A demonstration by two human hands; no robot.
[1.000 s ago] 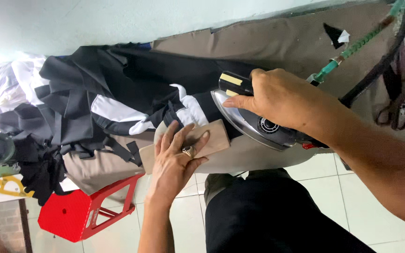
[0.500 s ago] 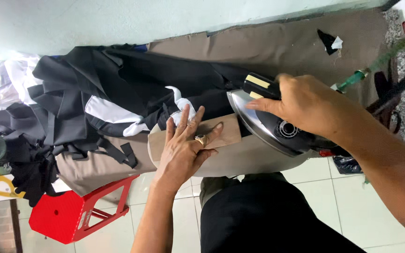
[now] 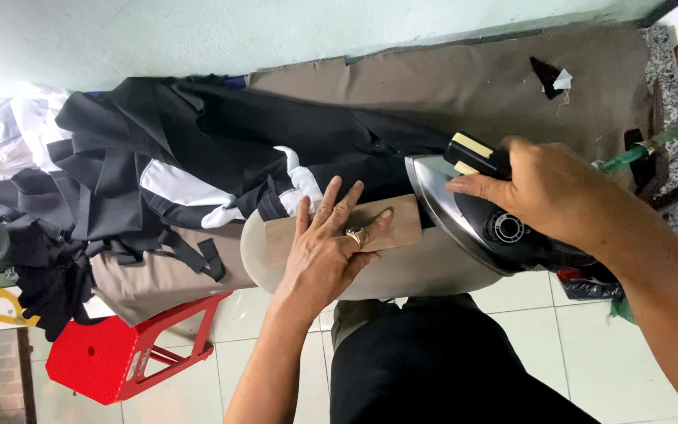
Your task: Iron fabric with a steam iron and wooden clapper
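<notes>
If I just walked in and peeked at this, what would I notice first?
Probably the big shiny black iron, right of the middle, gripped from above by the right hand. Next to it, the left hand, wearing a ring, presses flat on a small wooden block lying on the rounded end of the board. You might also spot the bright red plastic stool on the tiled floor at the lower left, below a heap of black and white clothes.

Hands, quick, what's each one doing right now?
Left hand: open, flat on the wooden block.
Right hand: closed on the iron.
</notes>
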